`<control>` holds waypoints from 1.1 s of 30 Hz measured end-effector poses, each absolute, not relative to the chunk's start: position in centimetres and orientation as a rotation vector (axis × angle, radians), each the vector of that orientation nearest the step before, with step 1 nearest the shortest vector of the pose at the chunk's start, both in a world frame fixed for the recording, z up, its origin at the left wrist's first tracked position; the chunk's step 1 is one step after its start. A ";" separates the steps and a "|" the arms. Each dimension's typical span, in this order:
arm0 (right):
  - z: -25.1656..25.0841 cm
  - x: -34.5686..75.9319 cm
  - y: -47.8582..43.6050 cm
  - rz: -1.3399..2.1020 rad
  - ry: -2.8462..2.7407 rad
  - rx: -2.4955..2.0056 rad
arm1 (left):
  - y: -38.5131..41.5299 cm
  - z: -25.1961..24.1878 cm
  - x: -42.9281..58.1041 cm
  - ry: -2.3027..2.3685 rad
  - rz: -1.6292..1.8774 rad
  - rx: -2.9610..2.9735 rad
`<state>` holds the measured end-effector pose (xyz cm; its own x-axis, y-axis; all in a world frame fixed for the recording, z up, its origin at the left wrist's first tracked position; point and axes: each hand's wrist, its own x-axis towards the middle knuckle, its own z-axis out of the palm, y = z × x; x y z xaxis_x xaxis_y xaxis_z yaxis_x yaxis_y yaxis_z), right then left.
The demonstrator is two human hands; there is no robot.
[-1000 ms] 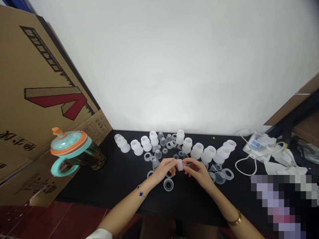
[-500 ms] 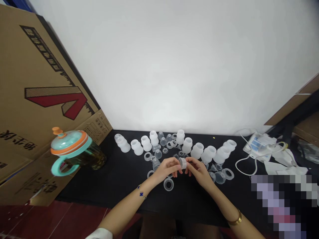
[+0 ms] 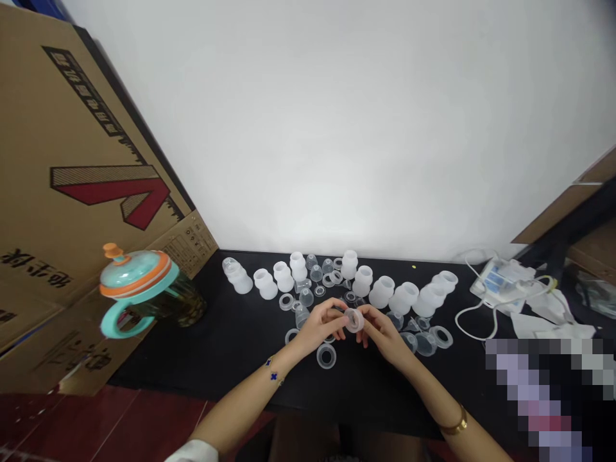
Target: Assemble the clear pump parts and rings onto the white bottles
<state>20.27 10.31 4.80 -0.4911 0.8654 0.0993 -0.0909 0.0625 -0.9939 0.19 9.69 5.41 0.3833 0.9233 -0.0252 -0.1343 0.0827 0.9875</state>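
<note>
Between my two hands is a translucent plastic bottle collar ring (image 3: 355,320), its round opening tilted toward me. My left hand (image 3: 321,326) pinches its left side, and my right hand (image 3: 384,332) grips its right side with thumb and fingers. Just below my left hand, a loose flat ring (image 3: 326,355) lies on the black table (image 3: 231,366). Clear nipples, domed caps (image 3: 306,296) and more rings (image 3: 286,301) are scattered around and behind my hands. Several white bottle bodies (image 3: 382,292) stand behind them in a loose curve.
On the left stands a pitcher (image 3: 139,282) with a turquoise lid, before a large cardboard box (image 3: 96,147). A finished-looking bottle (image 3: 237,276) with a clear cap stands at the row's left end. At right lie a white cable (image 3: 462,321) and white papers (image 3: 548,324). A white wall rises behind.
The collar ring has turned in my fingers, so its opening now faces me more. Both hands stay in nearly the same place.
</note>
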 end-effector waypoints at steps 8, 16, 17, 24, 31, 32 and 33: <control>4.7 20.2 10.4 1.551 -1.548 -0.835 | 9.9 5.2 0.2 0.830 0.986 1.217; 4.6 20.1 10.3 1.418 -1.490 -0.964 | 9.7 5.6 0.3 0.842 1.054 1.204; 4.5 20.1 10.3 1.408 -1.492 -0.971 | 9.7 5.6 0.3 0.843 1.065 1.203; 4.2 20.2 10.3 1.402 -1.588 -0.969 | 9.8 5.1 0.3 0.872 1.161 1.207; 3.9 20.3 10.4 1.405 -1.680 -0.989 | 9.6 5.2 0.4 0.887 1.202 1.213; 3.9 20.3 10.4 1.412 -1.684 -0.996 | 9.6 5.2 0.4 0.887 1.200 1.216; 3.8 20.2 10.4 1.420 -1.688 -1.003 | 9.6 5.2 0.4 0.887 1.197 1.220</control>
<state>20.25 10.44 3.79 -0.4526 0.8911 0.0335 0.1192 0.0977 -0.9881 0.44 9.59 5.24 0.1936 0.9761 0.0985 -0.1897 -0.0612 0.9799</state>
